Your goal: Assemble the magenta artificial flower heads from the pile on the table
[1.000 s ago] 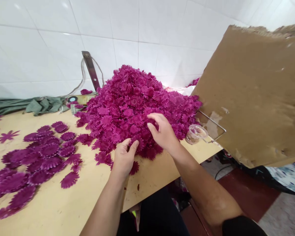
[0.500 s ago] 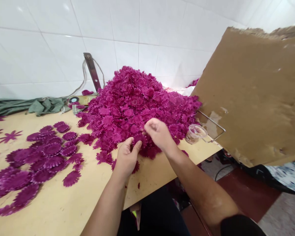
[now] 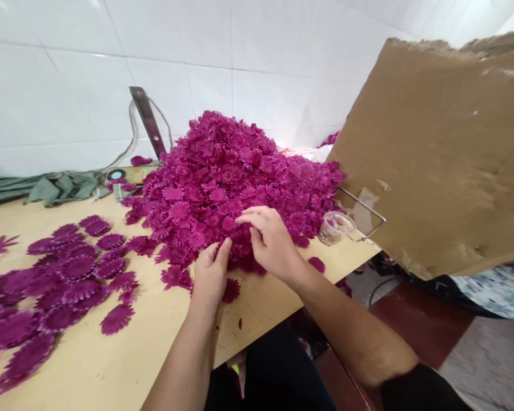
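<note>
Sitting on the pale yellow, flat tabletop [image 3: 81,365] is a big loose heap of magenta, daisy-shaped flower pieces [image 3: 227,165], probably fabric or thin plastic; both bare hands are held at its front edge, pretty close together. On the left hand [image 3: 209,268] the thumb and forefinger are brought close together; whether a piece is actually pinched there can't be told, since the dark magenta patch [image 3: 241,244] just past the thumb blends right into the heap. The right hand [image 3: 276,245] is held just beside it, fingers curved and pointed forward, thumb set apart from them; nothing is seen gripped in it, though the palm is hidden.

As for handling, these should be next to weightless, soft and bendy; not much squeeze is needed; the fringed tips would be crumpled easily, imo, and neighbours could be snagged along, so a piece is best taken lightly by its flat middle, thumb against fingertip. One single loose magenta flower [image 3: 231,290] is left just beside the left hand; magenta scalloped stacks [image 3: 77,267] are laid out off to the left; a round clear plastic cup [image 3: 332,229] is parked near the heap's right end.
</note>
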Tool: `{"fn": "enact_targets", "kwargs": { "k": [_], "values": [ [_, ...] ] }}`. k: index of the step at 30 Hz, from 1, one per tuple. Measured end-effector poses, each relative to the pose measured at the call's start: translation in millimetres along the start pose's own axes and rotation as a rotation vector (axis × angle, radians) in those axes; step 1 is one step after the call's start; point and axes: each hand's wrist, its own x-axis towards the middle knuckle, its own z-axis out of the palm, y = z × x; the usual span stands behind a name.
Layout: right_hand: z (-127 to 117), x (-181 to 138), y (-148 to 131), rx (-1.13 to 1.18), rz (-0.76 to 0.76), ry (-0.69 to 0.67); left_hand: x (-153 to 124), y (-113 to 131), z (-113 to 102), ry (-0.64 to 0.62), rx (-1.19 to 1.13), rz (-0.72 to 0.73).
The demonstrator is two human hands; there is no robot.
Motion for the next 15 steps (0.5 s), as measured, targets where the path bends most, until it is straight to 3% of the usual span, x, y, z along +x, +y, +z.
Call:
{"fn": "enact_targets", "kwargs": {
  "k": [7, 12, 15],
  "values": [
    [7, -2, -3, 0.127, 0.089, -0.297, 0, 0, -2, 0.006, -0.039, -0.051],
    [9, -3, -2, 0.051, 0.176, -0.179, 0, -1, 1, -0.161, 0.018, 0.046],
    [10, 5, 11, -0.05, 0.262, -0.056, 0, -3, 1, -0.149, 0.073, 0.093]
  ]
}}
